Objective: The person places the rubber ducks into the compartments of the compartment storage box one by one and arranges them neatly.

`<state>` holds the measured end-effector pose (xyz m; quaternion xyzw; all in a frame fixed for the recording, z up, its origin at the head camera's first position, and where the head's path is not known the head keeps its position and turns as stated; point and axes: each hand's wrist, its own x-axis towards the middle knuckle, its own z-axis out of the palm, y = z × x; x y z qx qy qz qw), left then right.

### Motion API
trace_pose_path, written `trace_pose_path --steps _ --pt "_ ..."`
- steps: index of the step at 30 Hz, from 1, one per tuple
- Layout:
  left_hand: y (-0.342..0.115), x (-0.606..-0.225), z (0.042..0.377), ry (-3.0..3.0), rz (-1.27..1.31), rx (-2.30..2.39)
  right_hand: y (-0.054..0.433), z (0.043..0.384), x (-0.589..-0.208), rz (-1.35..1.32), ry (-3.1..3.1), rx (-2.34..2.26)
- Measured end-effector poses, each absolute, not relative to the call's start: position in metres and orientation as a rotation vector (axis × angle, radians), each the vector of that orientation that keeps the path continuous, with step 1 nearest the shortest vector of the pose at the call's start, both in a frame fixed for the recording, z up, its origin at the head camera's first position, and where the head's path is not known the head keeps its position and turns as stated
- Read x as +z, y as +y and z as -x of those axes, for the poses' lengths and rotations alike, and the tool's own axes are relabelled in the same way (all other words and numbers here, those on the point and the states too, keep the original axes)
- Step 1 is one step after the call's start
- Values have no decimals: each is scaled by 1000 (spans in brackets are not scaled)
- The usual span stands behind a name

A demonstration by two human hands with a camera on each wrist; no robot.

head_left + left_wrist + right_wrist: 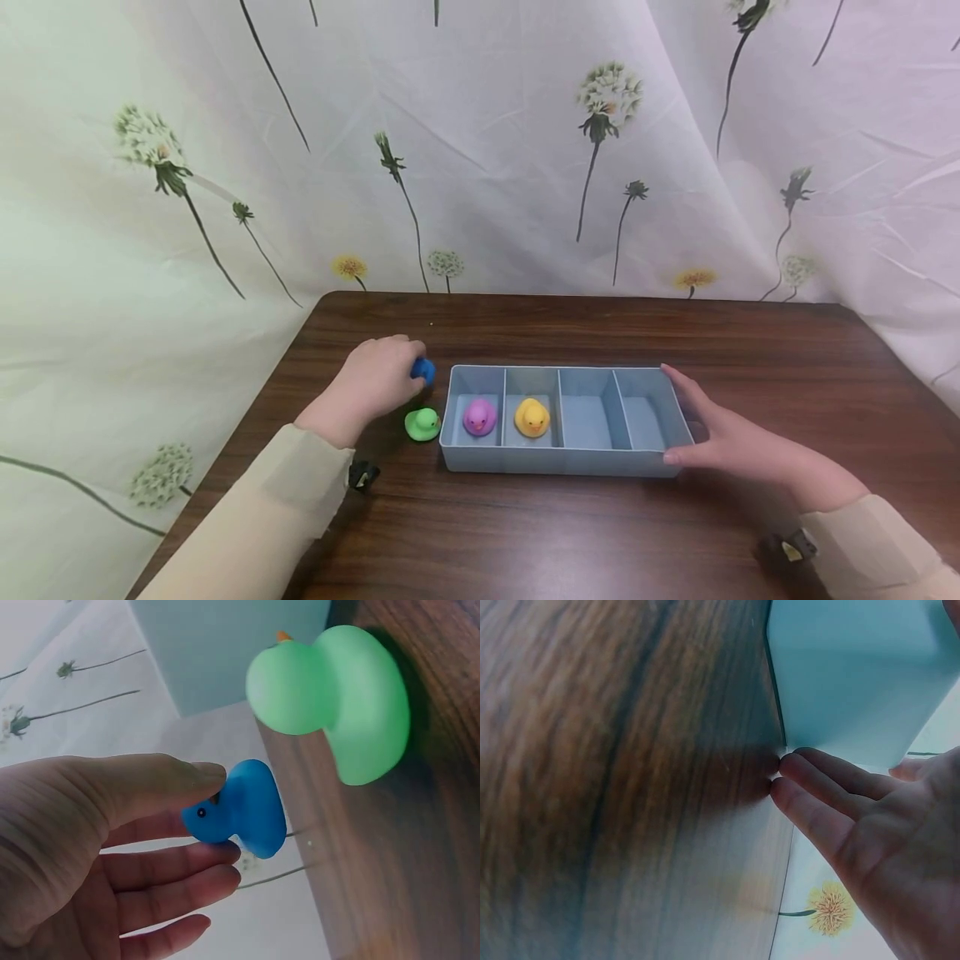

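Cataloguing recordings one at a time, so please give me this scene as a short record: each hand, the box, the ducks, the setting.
left hand: pinches the blue toy duck
right hand: touches the right end of the light-blue box, thumb and fingers spread
compartments: four in a row
inside: purple toy duck leftmost, yellow toy duck second from left
left of box: green toy duck, on the wood-grain table
backdrop: white cloth printed with dandelions
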<state>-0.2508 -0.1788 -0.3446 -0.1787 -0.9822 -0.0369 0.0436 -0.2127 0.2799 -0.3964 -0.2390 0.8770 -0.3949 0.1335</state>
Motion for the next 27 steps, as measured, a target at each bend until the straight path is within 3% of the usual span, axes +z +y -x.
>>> trace_pose_path --steps 27 --pt "-164 -320 234 -2827 659 -122 280 213 -398 686 2554 -1139"
